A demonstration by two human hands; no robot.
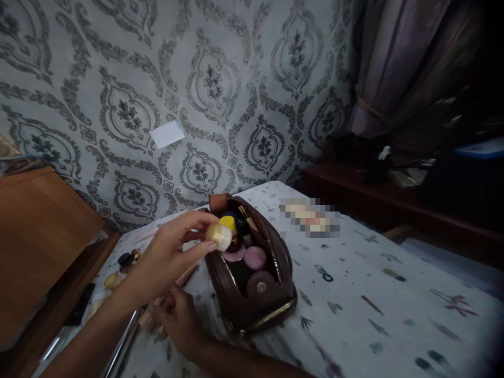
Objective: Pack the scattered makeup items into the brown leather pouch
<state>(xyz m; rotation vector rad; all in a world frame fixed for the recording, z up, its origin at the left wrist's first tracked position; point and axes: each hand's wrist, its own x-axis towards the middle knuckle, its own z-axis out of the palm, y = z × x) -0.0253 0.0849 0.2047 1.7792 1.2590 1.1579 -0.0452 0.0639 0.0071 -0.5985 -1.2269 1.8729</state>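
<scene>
My left hand [169,254] pinches a small jar [218,237], part yellow-gold and part white, at the near left rim of an open brown cosmetic bag [255,315]. Inside the bag are a yellow-capped bottle [227,224], a dark tube [242,228], a round pink item [255,258] and some brushes [249,218]. The bag's flap with a metal snap [260,286] folds inward. Lower down, left of the bag, my right hand [179,317] has its fingers curled among the cosmetics; a pale pinkish item [146,320] lies by its fingertips. Whatever it grips is blurred.
More cosmetics lie left of my forearm, including a dark-capped container [125,260] and a yellowish jar [112,281]. A wooden cabinet [47,236] borders the table's left side. A pixelated item [311,216] lies on the patterned tablecloth [354,283]. Patterned wallpaper stands behind.
</scene>
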